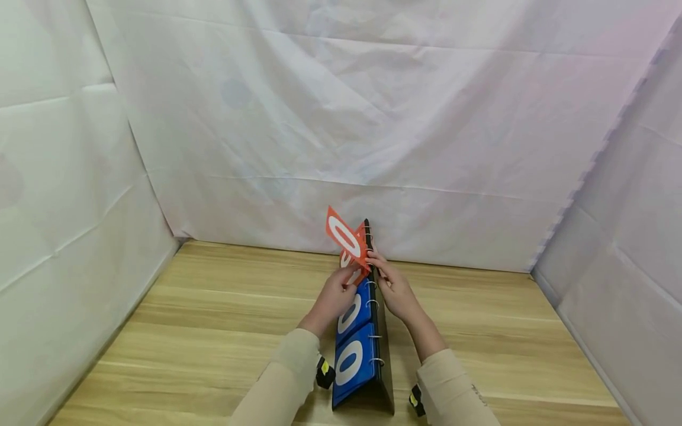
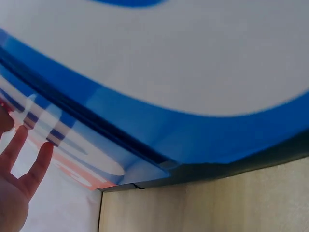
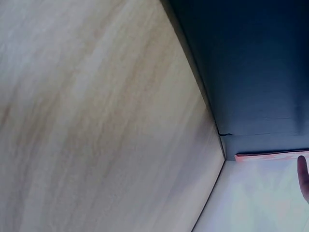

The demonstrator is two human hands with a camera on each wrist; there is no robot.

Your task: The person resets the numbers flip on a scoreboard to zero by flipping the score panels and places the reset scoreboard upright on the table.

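A light wooden table (image 1: 213, 307) with pale grain stripes running across it fills the lower part of the head view. White creased cloth (image 1: 341, 118) hangs behind it as a backdrop and meets the table's far edge. More white sheeting (image 1: 58, 236) closes the left side, and a further panel (image 1: 623, 266) closes the right, its seam edge notched like foam tiles

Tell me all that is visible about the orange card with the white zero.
The orange card is a thin, stiff-looking flap with a large white zero, hung on metal rings at the far end of the black tent-shaped scoreboard. It is lifted and tilted to the left, mid-flip. The left hand touches its lower edge; the right hand is at the rings.
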